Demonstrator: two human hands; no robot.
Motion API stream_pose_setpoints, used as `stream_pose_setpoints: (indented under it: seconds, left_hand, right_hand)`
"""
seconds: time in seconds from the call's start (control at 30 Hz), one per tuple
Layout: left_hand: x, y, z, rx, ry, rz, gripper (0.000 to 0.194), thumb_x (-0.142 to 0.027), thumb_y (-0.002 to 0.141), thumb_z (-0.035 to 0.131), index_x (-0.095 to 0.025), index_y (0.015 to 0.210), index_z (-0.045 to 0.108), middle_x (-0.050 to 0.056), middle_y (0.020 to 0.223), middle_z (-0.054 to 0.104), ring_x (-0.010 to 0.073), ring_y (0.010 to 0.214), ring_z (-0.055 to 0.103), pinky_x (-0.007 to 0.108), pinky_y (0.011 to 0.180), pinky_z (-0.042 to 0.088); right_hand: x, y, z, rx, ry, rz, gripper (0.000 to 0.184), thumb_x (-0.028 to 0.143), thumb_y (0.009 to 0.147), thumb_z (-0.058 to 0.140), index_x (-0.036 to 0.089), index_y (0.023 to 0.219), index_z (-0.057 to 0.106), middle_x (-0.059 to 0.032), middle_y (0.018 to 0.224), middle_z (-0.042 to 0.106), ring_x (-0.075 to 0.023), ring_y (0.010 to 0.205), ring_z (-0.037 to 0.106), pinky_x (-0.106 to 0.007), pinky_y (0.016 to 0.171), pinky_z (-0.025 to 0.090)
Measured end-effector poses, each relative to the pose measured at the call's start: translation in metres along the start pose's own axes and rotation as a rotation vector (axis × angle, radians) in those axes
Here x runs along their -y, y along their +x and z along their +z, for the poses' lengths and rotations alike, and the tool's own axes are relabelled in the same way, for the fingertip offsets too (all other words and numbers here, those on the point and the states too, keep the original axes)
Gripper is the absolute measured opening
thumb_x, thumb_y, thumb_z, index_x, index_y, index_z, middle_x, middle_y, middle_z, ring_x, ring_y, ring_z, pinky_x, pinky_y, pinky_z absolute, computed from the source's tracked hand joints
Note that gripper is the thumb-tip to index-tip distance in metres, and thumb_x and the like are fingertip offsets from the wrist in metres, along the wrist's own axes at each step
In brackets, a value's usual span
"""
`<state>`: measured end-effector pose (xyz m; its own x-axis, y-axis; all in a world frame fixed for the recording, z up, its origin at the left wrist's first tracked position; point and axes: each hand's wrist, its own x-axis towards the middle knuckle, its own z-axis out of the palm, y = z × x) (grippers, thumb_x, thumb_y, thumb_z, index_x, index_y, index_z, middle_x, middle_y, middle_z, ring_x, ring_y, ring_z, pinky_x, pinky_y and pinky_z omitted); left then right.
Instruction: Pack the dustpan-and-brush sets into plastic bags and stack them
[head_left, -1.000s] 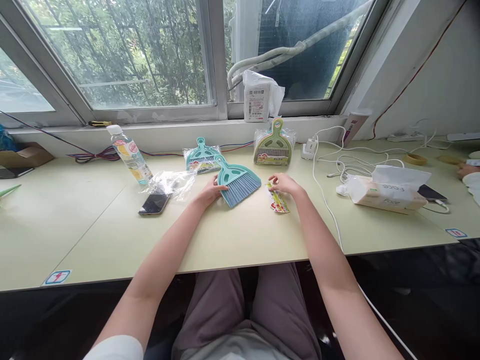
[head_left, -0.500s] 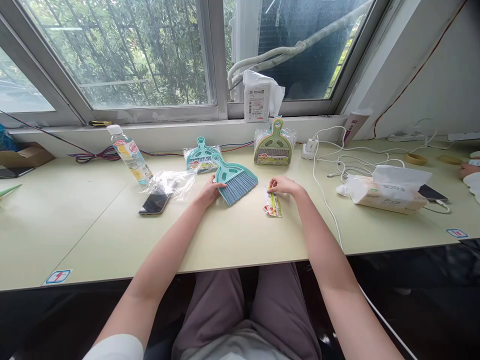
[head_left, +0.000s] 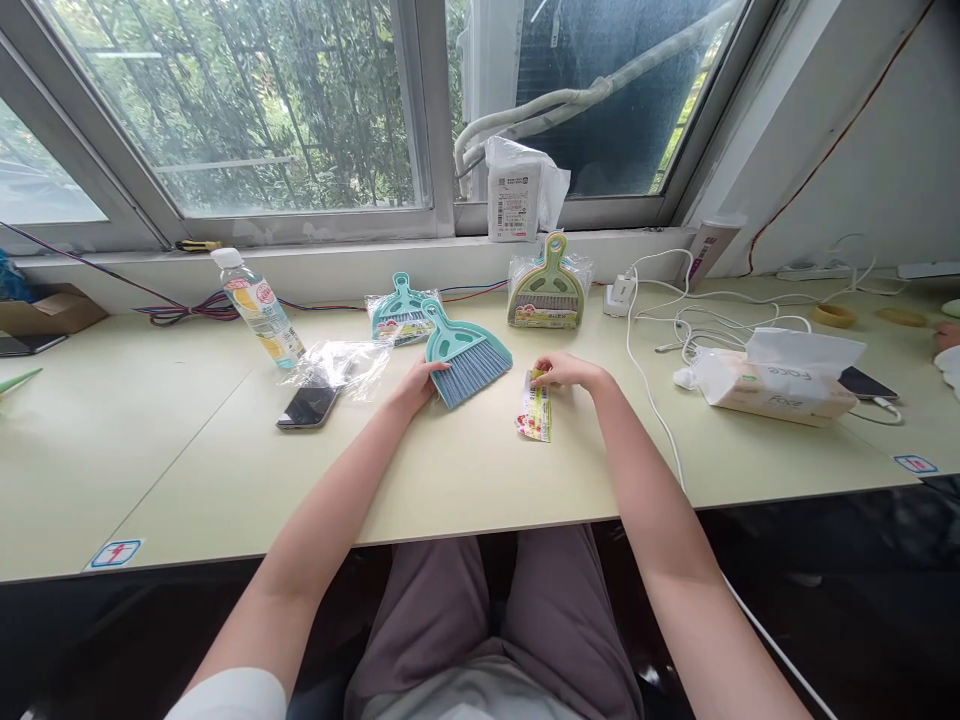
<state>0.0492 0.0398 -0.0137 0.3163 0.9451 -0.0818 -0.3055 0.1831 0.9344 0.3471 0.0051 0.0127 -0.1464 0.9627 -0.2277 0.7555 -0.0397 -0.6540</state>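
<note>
My left hand (head_left: 420, 385) is closed on the left edge of a teal dustpan and brush set (head_left: 471, 358), whose grey-blue bristles face down and to the right. To its right, my right hand (head_left: 561, 371) pinches the top of a printed cardboard label (head_left: 535, 412) with yellow, red and white colours. Behind the held set, a second teal dustpan set (head_left: 405, 310) lies in clear wrapping. A green dustpan set (head_left: 548, 292), also wrapped, leans against the wall beyond my right hand.
A tilted drink bottle (head_left: 259, 308), crumpled clear plastic (head_left: 352, 362) and a phone (head_left: 309, 403) are at left. On the right lie a tissue pack (head_left: 780, 385), tangled white cables (head_left: 697, 325) and tape rolls (head_left: 834, 316). A white box (head_left: 514, 203) stands on the sill.
The label has swung slightly left and toward me, its lower end shifting in my right hand's pinch. The held dustpan set has moved slightly left.
</note>
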Motion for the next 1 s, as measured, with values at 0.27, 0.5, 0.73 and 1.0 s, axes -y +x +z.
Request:
stream_pose_setpoints:
  seconds: [0.27, 0.5, 0.73, 1.0]
  left_hand:
    - [-0.002, -0.005, 0.003, 0.075, 0.03, 0.023, 0.049, -0.02, 0.065, 0.076, -0.019, 0.11, 0.059, 0.007, 0.105, 0.068, 0.021, 0.091, 0.066, 0.034, 0.083, 0.054]
    - [-0.003, -0.012, 0.008, 0.174, 0.092, 0.067, 0.061, -0.024, 0.067, 0.079, -0.023, 0.123, 0.054, 0.008, 0.117, 0.065, 0.0232, 0.097, 0.067, 0.036, 0.086, 0.056]
    - [-0.001, -0.01, 0.007, 0.133, 0.13, 0.059, 0.071, -0.009, 0.057, 0.079, -0.019, 0.123, 0.053, 0.008, 0.106, 0.067, 0.0256, 0.095, 0.067, 0.041, 0.087, 0.055]
    - [0.0, -0.008, 0.008, 0.068, 0.069, 0.12, 0.07, -0.008, 0.055, 0.079, -0.018, 0.119, 0.054, 0.008, 0.108, 0.068, 0.0276, 0.104, 0.065, 0.042, 0.092, 0.053]
  right_hand:
    - [0.031, 0.025, 0.049, -0.15, 0.65, -0.401, 0.042, 0.055, 0.067, 0.073, 0.02, 0.082, 0.056, 0.0029, 0.073, 0.06, -0.0075, 0.055, 0.045, -0.022, 0.053, 0.036]
    - [0.049, 0.032, 0.086, -0.456, 0.615, -0.153, 0.036, 0.054, 0.075, 0.066, 0.021, 0.079, 0.051, 0.0022, 0.074, 0.063, -0.0066, 0.041, 0.041, -0.024, 0.045, 0.037]
    - [0.055, 0.02, 0.077, -0.539, 0.26, 0.039, 0.028, 0.051, 0.085, 0.056, 0.023, 0.092, 0.057, -0.0031, 0.09, 0.07, -0.0171, 0.074, 0.062, -0.025, 0.065, 0.043]
    - [0.058, 0.013, 0.074, -0.703, 0.231, -0.008, 0.04, 0.05, 0.087, 0.053, 0.024, 0.116, 0.049, -0.0088, 0.116, 0.061, -0.0208, 0.097, 0.06, -0.031, 0.081, 0.045]
